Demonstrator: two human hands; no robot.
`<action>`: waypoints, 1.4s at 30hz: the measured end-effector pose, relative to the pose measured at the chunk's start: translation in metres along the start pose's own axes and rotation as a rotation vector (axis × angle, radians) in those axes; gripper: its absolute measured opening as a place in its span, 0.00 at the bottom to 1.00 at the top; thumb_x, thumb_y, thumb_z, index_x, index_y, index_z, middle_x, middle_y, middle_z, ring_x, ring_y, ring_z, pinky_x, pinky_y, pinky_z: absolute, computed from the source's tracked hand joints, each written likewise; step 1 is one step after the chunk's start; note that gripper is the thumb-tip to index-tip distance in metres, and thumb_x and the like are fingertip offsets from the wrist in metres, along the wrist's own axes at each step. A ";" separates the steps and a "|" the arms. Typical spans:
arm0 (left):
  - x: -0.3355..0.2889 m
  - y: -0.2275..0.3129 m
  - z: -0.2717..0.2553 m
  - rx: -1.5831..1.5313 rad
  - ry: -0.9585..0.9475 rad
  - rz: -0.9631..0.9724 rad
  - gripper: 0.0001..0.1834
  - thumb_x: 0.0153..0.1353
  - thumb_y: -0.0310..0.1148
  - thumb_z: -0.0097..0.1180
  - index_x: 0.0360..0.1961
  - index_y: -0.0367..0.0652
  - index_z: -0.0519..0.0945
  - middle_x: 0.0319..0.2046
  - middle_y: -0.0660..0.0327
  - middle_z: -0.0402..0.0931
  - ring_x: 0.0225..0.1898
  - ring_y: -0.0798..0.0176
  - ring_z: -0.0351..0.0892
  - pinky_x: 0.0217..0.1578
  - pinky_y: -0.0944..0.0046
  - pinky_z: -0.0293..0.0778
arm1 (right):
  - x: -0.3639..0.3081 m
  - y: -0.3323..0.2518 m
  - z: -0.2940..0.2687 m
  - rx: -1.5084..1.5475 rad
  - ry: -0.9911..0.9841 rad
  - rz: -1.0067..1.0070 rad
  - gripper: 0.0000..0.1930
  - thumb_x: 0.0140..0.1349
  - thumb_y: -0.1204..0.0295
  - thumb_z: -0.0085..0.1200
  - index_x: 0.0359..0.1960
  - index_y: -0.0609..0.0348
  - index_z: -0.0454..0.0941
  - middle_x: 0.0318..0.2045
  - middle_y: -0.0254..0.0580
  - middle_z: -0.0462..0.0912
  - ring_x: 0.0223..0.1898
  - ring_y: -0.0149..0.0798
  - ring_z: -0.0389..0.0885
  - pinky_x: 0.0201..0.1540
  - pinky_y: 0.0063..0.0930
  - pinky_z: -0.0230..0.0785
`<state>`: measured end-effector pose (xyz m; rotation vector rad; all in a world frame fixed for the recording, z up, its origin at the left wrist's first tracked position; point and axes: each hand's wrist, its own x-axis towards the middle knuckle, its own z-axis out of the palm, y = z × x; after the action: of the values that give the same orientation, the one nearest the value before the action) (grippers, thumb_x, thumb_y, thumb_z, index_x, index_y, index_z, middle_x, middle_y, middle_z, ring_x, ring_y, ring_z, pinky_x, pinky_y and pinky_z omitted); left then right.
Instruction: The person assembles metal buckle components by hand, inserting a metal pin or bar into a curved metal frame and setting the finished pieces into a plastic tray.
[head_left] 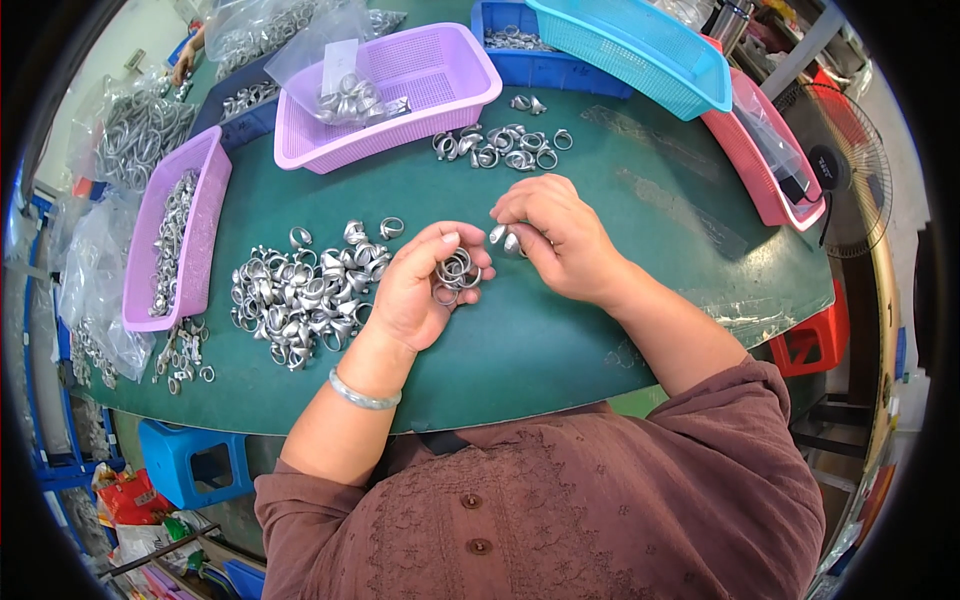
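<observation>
Fingers [545, 206] of right hand [572, 248] are pinching small silver pieces [512, 243], tips close together | left hand [410, 295] is cupping silver rings [453, 272], fingers half curled | big ring pile [300, 300] is lying left, smaller pile [518, 158] is lying ahead, both on green table [560, 345]

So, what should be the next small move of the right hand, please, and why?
Probably the right hand should set its rings down by the far pile. It pinches them just on the near side of that pile, while the left hand cups several more rings, so freeing the right one seems useful.
</observation>
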<state>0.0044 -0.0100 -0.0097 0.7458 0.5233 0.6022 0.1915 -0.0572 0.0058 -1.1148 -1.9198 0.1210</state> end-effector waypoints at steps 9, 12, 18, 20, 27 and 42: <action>-0.004 -0.004 0.011 0.153 -0.017 0.017 0.10 0.57 0.33 0.50 0.38 0.41 0.73 0.28 0.63 0.74 0.30 0.68 0.74 0.24 0.73 0.68 | 0.000 -0.002 -0.001 -0.036 0.018 -0.045 0.08 0.46 0.82 0.53 0.30 0.58 0.72 0.22 0.36 0.74 0.26 0.40 0.73 0.42 0.34 0.61; -0.005 -0.006 0.014 0.202 -0.006 0.047 0.08 0.57 0.31 0.52 0.38 0.41 0.73 0.28 0.64 0.74 0.30 0.71 0.73 0.24 0.74 0.67 | 0.001 -0.004 -0.001 -0.083 0.035 -0.083 0.08 0.46 0.82 0.53 0.30 0.58 0.72 0.22 0.36 0.74 0.27 0.40 0.73 0.42 0.34 0.61; -0.004 -0.007 0.012 0.218 0.028 0.043 0.06 0.59 0.31 0.50 0.36 0.42 0.74 0.27 0.65 0.74 0.28 0.71 0.72 0.23 0.74 0.66 | -0.002 -0.005 0.002 -0.016 0.002 0.005 0.08 0.46 0.82 0.51 0.29 0.58 0.72 0.21 0.36 0.74 0.25 0.39 0.73 0.42 0.34 0.60; -0.003 -0.007 0.012 0.216 0.044 0.033 0.06 0.59 0.31 0.49 0.35 0.42 0.74 0.26 0.65 0.74 0.28 0.71 0.72 0.23 0.74 0.65 | -0.003 -0.007 0.002 0.031 -0.014 0.068 0.08 0.46 0.82 0.51 0.30 0.57 0.72 0.20 0.36 0.74 0.25 0.38 0.73 0.42 0.33 0.60; -0.003 -0.007 0.012 0.232 0.055 0.039 0.07 0.61 0.33 0.47 0.33 0.41 0.73 0.25 0.64 0.74 0.26 0.71 0.72 0.22 0.75 0.65 | -0.005 -0.008 0.002 0.155 -0.015 0.181 0.06 0.47 0.80 0.50 0.29 0.59 0.73 0.21 0.38 0.76 0.23 0.39 0.73 0.39 0.30 0.63; -0.004 -0.007 0.016 0.282 0.068 0.069 0.08 0.61 0.33 0.46 0.31 0.41 0.74 0.24 0.64 0.73 0.24 0.73 0.70 0.21 0.76 0.64 | -0.007 -0.005 0.000 0.706 -0.146 0.648 0.07 0.53 0.77 0.47 0.34 0.65 0.73 0.25 0.34 0.78 0.28 0.23 0.73 0.32 0.18 0.66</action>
<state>0.0139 -0.0240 -0.0042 1.0155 0.6554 0.6266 0.1894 -0.0648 0.0036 -1.1861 -1.3679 1.1627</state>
